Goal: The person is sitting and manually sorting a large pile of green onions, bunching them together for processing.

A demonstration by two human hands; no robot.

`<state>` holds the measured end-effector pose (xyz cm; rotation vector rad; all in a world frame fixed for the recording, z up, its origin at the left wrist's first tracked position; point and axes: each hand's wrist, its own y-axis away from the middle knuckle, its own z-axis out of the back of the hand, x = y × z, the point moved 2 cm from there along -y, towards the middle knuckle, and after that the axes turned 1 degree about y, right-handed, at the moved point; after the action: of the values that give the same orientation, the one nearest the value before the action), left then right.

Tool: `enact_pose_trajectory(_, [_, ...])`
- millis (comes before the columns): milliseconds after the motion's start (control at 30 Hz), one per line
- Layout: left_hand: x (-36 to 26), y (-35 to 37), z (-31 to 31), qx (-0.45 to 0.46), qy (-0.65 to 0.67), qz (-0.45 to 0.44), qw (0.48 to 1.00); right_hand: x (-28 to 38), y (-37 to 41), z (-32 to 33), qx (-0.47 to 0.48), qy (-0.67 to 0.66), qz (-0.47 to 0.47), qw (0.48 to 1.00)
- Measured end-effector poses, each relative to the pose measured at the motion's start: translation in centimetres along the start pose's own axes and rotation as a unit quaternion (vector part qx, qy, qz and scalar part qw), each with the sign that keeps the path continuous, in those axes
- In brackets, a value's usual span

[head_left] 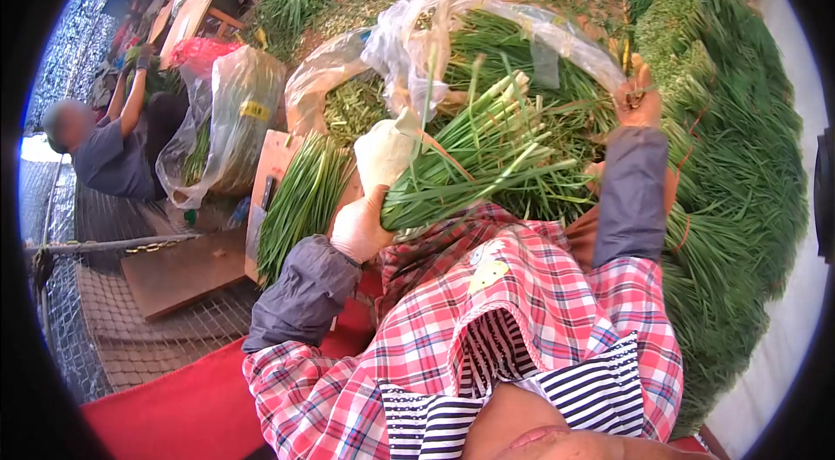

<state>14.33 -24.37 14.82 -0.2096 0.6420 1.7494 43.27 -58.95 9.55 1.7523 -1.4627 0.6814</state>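
My left hand [370, 195], in a whitish glove, is closed around a thick bunch of garlic chives [474, 151]. The pale cut ends point up and right, and a thin reddish band crosses the leaves near my glove. My right hand [639, 96] is raised at the right with its fingers curled in, beside the rim of a clear plastic bag [557, 30]. What those fingers hold, if anything, I cannot make out. Loose chives and trimmings [496, 38] lie in the bag beyond the bunch. More chives [304, 199] rest on a board by my left forearm.
A long heap of green bundles [731, 147], some with red bands, runs along the right. At the left are a knife [268, 192], a filled plastic bag [239, 121] and a wooden board [187, 273]. Another person [113, 151] sits further left. Trimmings litter the ground ahead.
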Motion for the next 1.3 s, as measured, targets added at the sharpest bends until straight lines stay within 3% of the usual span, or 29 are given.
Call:
enact_pose_trajectory(33, [0.5, 0.1, -0.2, -0.014, -0.019, 0.010, 1.000, 1.5, 0.7, -2.1, 0.050, 0.183, -0.017, 0.982])
enact_pose_trajectory(67, [1.0, 0.2, -0.7, -0.027, -0.037, 0.019, 0.999, 1.4, 1.2, -3.7, 0.099, 0.360, -0.032, 0.927])
enact_pose_trajectory(100, [1.3, 0.2, -1.3, -0.038, -0.055, 0.026, 0.997, -0.7, 2.5, -5.2, 0.255, 0.292, 0.040, 0.921])
enact_pose_trajectory(133, [1.5, 0.2, -1.8, -0.051, -0.062, 0.028, 0.996, -1.4, 5.0, -7.9, 0.312, 0.521, 0.017, 0.794])
enact_pose_trajectory(167, [1.6, 0.1, -2.3, -0.064, -0.067, 0.028, 0.995, -2.7, 6.9, -9.8, 0.298, 0.749, 0.140, 0.575])
enact_pose_trajectory(233, [1.4, 0.1, -3.0, -0.087, -0.088, 0.029, 0.992, -7.5, 8.1, -12.7, 0.326, 0.855, 0.049, 0.399])
enact_pose_trajectory(267, [1.2, 0.2, -3.2, -0.090, -0.083, 0.038, 0.992, -9.5, 8.8, -13.2, 0.306, 0.865, 0.072, 0.391])
enact_pose_trajectory(300, [1.0, 0.2, -3.4, -0.093, -0.078, 0.047, 0.991, -11.3, 9.4, -13.4, 0.317, 0.844, 0.114, 0.418])
enact_pose_trajectory(333, [0.9, 0.1, -3.6, -0.092, -0.074, 0.053, 0.992, -13.9, 10.6, -12.7, 0.296, 0.801, 0.226, 0.468])
enact_pose_trajectory(367, [0.9, 0.2, -3.8, -0.100, -0.075, 0.055, 0.991, -14.3, 12.0, -13.5, 0.332, 0.797, 0.221, 0.454])
enact_pose_trajectory(467, [0.8, 0.1, -3.6, -0.074, -0.052, 0.061, 0.994, -16.3, 10.9, -11.1, 0.479, 0.645, 0.125, 0.582])
enact_pose_trajectory(533, [1.1, 0.4, -3.3, -0.053, -0.019, 0.069, 0.996, -16.5, 10.6, -10.5, 0.454, 0.627, 0.141, 0.617])
enact_pose_trajectory(567, [1.6, 0.3, -3.2, -0.042, 0.008, 0.050, 0.998, -16.2, 10.3, -9.8, 0.434, 0.623, 0.148, 0.634])
enact_pose_trajectory(667, [2.4, 0.2, -3.5, -0.005, 0.026, 0.063, 0.998, -15.5, 6.6, -7.7, 0.250, 0.675, 0.196, 0.666])
enact_pose_trajectory(700, [2.5, 0.4, -3.4, -0.003, 0.029, 0.069, 0.997, -17.1, 2.4, -4.5, 0.237, 0.591, 0.161, 0.754])
enact_pose_trajectory(767, [2.6, 0.6, -3.4, 0.004, 0.036, 0.079, 0.996, -11.0, 1.9, -4.6, 0.141, 0.514, 0.004, 0.846])
enact_pose_trajectory(800, [2.9, 0.6, -3.7, -0.012, 0.050, 0.064, 0.997, -10.1, -0.5, -2.7, 0.047, 0.408, 0.014, 0.912])
enact_pose_trajectory(833, [3.4, 0.8, -4.0, -0.028, 0.064, 0.050, 0.996, -7.1, -0.7, -2.4, -0.009, 0.356, 0.012, 0.934])
enact_pose_trajectory(867, [3.8, 1.0, -4.2, -0.046, 0.077, 0.038, 0.995, -5.6, -2.8, 0.0, -0.056, 0.390, 0.027, 0.919])
enact_pose_trajectory(900, [3.9, 1.1, -4.4, -0.052, 0.077, 0.047, 0.995, -4.0, -3.6, 1.2, -0.068, 0.550, 0.046, 0.831])
enact_pose_trajectory(933, [3.9, 1.1, -4.6, -0.054, 0.075, 0.056, 0.994, -4.4, -4.0, 2.2, 0.036, 0.719, -0.001, 0.694])
enact_pose_trajectory(1000, [3.8, 0.7, -4.6, -0.059, 0.068, 0.055, 0.994, -5.5, -3.3, 2.5, 0.225, 0.921, -0.085, 0.307])
enact_pose_trajectory(1100, [3.7, 0.9, -5.0, -0.071, 0.049, 0.050, 0.995, -3.8, 0.7, -4.6, 0.226, 0.822, 0.066, 0.518])
enact_pose_trajectory(1133, [3.5, 0.9, -5.1, -0.073, 0.048, 0.060, 0.994, -4.3, 2.1, -7.3, 0.274, 0.774, 0.046, 0.570])
enact_pose_trajectory(1167, [3.0, 0.8, -5.0, -0.077, 0.045, 0.069, 0.994, -5.3, 3.6, -9.0, 0.298, 0.768, 0.066, 0.563])
enact_pose_trajectory(1200, [2.6, 0.7, -5.0, -0.080, 0.040, 0.077, 0.993, -6.6, 5.8, -11.4, 0.334, 0.797, 0.160, 0.477])
enact_pose_trajectory(1233, [2.3, 0.6, -5.0, -0.084, 0.037, 0.079, 0.993, -8.2, 7.5, -13.2, 0.388, 0.772, 0.175, 0.473])
enact_pose_trajectory(1267, [2.1, 0.7, -5.0, -0.079, 0.041, 0.092, 0.992, -9.5, 9.5, -15.0, 0.420, 0.785, 0.157, 0.427])
enact_pose_trajectory(1300, [1.9, 0.8, -5.1, -0.073, 0.046, 0.102, 0.991, -11.1, 11.3, -16.5, 0.467, 0.805, 0.116, 0.347])
